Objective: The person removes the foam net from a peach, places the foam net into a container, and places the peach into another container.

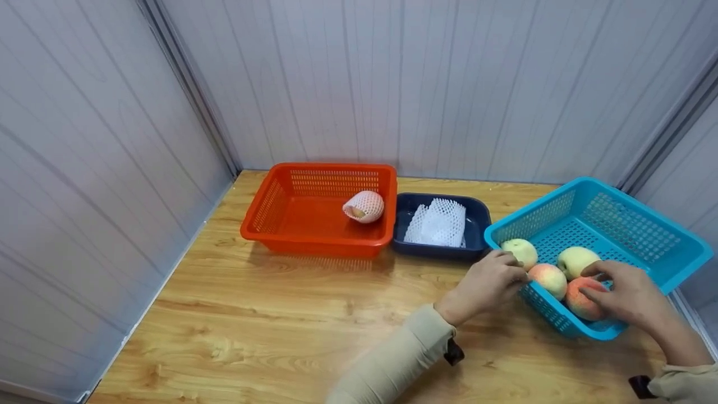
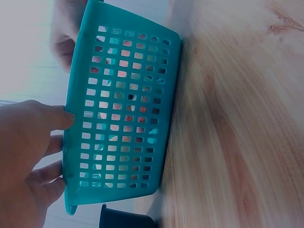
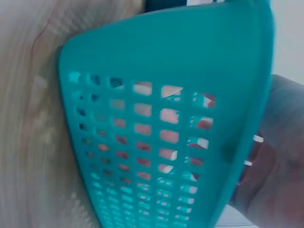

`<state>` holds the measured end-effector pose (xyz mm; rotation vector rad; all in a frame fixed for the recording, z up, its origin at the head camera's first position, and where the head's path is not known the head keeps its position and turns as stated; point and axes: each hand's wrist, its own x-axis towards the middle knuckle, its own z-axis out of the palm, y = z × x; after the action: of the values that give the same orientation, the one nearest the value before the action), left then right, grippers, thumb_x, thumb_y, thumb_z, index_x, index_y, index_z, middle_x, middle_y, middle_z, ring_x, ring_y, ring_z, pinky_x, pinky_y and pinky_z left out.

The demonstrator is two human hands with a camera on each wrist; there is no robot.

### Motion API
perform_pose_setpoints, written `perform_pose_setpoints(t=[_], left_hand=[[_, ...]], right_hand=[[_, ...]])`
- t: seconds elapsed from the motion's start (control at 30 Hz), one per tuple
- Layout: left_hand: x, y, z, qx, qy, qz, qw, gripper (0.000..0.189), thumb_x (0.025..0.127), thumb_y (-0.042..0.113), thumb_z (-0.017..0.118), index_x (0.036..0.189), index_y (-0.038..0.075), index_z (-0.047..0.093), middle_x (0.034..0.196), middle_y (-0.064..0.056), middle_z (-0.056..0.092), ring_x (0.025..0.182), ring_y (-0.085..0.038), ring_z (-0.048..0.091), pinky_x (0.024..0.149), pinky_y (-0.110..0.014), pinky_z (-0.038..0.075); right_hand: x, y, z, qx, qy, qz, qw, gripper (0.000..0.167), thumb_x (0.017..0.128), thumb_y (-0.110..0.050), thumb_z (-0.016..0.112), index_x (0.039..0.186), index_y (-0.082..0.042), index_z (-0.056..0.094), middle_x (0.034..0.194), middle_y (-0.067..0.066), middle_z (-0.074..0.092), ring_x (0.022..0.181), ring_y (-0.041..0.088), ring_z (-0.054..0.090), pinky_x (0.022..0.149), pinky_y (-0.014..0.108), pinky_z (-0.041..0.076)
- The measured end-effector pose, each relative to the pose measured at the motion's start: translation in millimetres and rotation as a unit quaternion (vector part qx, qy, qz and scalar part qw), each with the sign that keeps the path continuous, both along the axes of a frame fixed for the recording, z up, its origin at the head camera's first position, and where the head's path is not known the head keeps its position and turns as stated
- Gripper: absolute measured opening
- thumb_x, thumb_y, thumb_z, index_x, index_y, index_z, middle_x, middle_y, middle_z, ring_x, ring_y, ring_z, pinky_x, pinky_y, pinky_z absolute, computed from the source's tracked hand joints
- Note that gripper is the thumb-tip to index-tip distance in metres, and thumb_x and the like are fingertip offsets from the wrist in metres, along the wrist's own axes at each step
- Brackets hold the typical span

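Note:
A blue plastic basket on the right holds several peaches, bunched at its near left side. My right hand reaches over the near rim, thumb and fingers on a reddish peach inside. At the left rim, my left hand is beside a pale peach. The left wrist view shows the left thumb over the rim of the basket, the other fingers partly behind it. In the right wrist view, the basket wall hides most of the right hand's fingers.
An orange basket stands at the back left, with a fruit in a pinkish foam net inside. Between the baskets sits a dark blue tray holding white foam nets. Panel walls enclose the wooden table.

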<state>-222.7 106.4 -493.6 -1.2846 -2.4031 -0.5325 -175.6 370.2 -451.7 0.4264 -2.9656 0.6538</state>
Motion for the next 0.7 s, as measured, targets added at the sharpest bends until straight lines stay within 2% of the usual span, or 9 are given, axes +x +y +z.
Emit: perform_pose_setpoints(t=[0.1,0.2,0.3,0.43,0.53,0.7], left_hand=[[0.0,-0.9,-0.9,0.005,0.000,-0.002,1.0000,0.019,0.098,0.028,0.059,0.104,0.022,0.076,0.102,0.009,0.064,0.104,-0.009,0.050,0.094,-0.015,0.035],[-0.3,-0.8,-2.4,0.008,0.003,-0.001,1.0000,0.018,0.098,0.027,0.059,0.104,0.022,0.075,0.102,0.009,0.064,0.104,-0.009,0.050,0.095,-0.015,0.035],[0.0,-0.4,-4.5,0.006,0.006,-0.002,1.0000,0.017,0.097,0.025,0.060,0.105,0.021,0.075,0.103,0.008,0.064,0.106,-0.009,0.050,0.097,-0.015,0.034],[0.7,-0.6,-5.7,-0.002,0.001,-0.010,1.0000,0.020,0.098,0.022,0.057,0.110,0.020,0.074,0.108,0.007,0.065,0.114,-0.010,0.050,0.106,-0.017,0.026],[1.0,-1.5,-5.6,-0.010,0.001,-0.012,0.9999,0.022,0.099,0.021,0.056,0.113,0.018,0.072,0.112,0.005,0.065,0.119,-0.009,0.050,0.110,-0.019,0.019],[2.5,-3.9,-6.0,-0.026,0.018,-0.016,0.9994,0.024,0.100,0.023,0.055,0.118,0.018,0.070,0.119,0.004,0.064,0.124,-0.010,0.049,0.112,-0.023,0.019]], right_hand=[[5.7,-9.6,5.1,-0.016,0.062,-0.007,0.9979,0.020,0.081,-0.010,0.077,0.097,-0.001,0.069,0.092,0.015,0.067,0.082,0.034,0.062,0.061,0.041,0.052],[12.4,-20.7,10.1,-0.029,0.126,-0.004,0.9916,0.015,0.079,-0.007,0.078,0.092,-0.005,0.071,0.085,0.007,0.068,0.073,0.019,0.061,0.056,0.028,0.049],[19.4,-32.5,14.1,-0.062,0.165,0.010,0.9844,0.015,0.077,-0.003,0.079,0.088,-0.009,0.071,0.081,0.000,0.067,0.070,0.007,0.058,0.058,0.018,0.047],[24.9,-47.5,16.8,-0.104,0.188,0.030,0.9762,0.019,0.077,0.002,0.078,0.085,-0.013,0.071,0.078,-0.005,0.067,0.067,0.001,0.058,0.060,0.009,0.044],[25.4,-57.4,16.6,-0.120,0.195,0.038,0.9728,0.020,0.077,0.003,0.078,0.085,-0.013,0.071,0.077,-0.006,0.067,0.065,0.002,0.059,0.059,0.010,0.046],[23.8,-69.6,15.4,-0.128,0.199,0.039,0.9708,0.020,0.076,0.003,0.078,0.083,-0.014,0.071,0.077,-0.007,0.067,0.066,0.002,0.059,0.059,0.013,0.047]])
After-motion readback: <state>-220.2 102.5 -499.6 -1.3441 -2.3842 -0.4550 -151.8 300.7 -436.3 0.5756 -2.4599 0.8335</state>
